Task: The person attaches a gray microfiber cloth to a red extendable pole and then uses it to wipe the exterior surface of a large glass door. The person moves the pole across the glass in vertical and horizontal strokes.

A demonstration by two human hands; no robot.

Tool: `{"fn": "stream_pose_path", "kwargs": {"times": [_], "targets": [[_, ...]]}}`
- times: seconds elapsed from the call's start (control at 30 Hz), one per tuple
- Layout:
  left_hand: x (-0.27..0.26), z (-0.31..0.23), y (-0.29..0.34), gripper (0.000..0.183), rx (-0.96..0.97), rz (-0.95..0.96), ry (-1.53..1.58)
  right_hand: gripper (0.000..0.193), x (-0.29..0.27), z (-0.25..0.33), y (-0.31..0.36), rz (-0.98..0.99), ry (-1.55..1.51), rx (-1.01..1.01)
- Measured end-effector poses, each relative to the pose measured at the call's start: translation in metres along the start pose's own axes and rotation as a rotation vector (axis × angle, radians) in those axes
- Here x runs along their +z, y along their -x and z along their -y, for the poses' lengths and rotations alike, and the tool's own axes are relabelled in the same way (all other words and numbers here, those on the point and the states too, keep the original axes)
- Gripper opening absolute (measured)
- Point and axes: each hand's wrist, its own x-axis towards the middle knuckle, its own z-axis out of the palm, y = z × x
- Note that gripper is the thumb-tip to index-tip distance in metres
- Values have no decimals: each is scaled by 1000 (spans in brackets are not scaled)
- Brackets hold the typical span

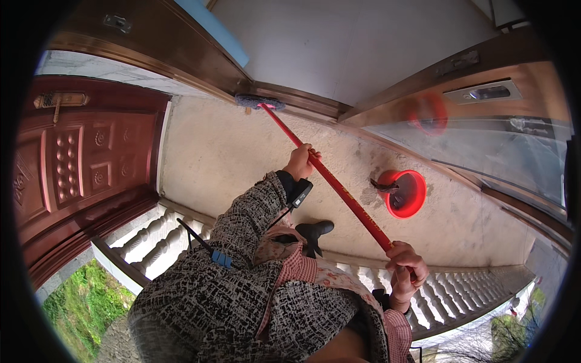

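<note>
A mop with a long red handle (348, 198) slants across the middle of the view. My left hand (301, 161) is wrapped round the handle partway up. Around its near end, my right hand (407, 272) is closed. The mop's grey, shaggy head (245, 101) lies at the far side, against the bottom of the sliding door track (302, 104). To the right of the handle a red bucket (404, 202) stands on the floor, with a dark cloth (384, 186) hanging over its left rim. Wet patches show on the floor beside the bucket.
At the left is a carved reddish-brown door (91, 163) with a brass handle. Sliding doors with brown frames and glass (508, 151) line the far side and right. A white balustrade (460, 296) runs behind me, greenery beyond. My black boot (315, 233) rests on the beige floor.
</note>
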Motion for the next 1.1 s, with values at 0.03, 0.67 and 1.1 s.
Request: {"fn": "stream_pose_path", "kwargs": {"times": [0.03,0.67,1.1], "targets": [[1,3,7,14,2,12,-8,16,-2,4,2,-19,-4,-28],[116,192,372,7,461,956,-521,9,-252,-86,354,-1173,20,276],[324,312,652,19,1165,1447,-586,36,-238,-3,284,-345,-193,-63]]}}
